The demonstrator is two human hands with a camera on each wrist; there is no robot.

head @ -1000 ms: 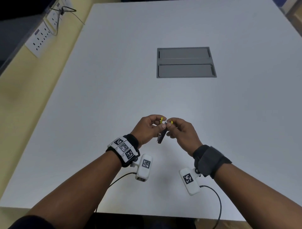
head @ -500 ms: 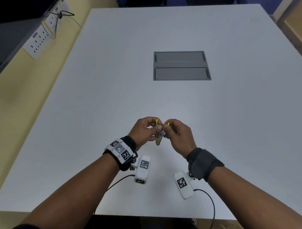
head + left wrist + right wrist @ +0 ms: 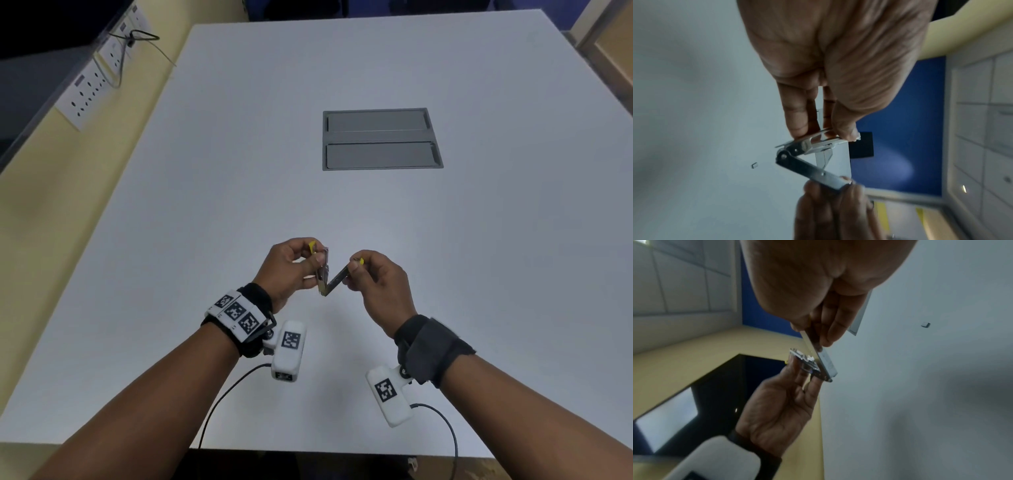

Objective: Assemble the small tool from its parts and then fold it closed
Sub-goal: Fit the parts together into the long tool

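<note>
A small metal folding tool (image 3: 330,277) with yellow-tipped ends hangs above the table's near middle, spread into a V with the hinge at the bottom. My left hand (image 3: 294,270) pinches the left arm between thumb and fingers. My right hand (image 3: 373,279) pinches the end of the right, flat bar-like arm. The left wrist view shows the hinge pin (image 3: 784,156), the slotted left arm (image 3: 818,142) and the dark flat arm (image 3: 812,172). The right wrist view shows the flat arm (image 3: 824,360) under my right fingertips and the left hand (image 3: 785,394) below it.
The white table (image 3: 239,192) has a grey recessed hatch (image 3: 382,138) at its middle, beyond the hands. A wall strip of sockets (image 3: 99,75) with a plugged cable runs at the far left. Cables trail from both wrist cameras over the table's near edge.
The tool's two arms, held close together a second ago, have swung apart into a V. My right hand moved right and my left hand slightly left.
</note>
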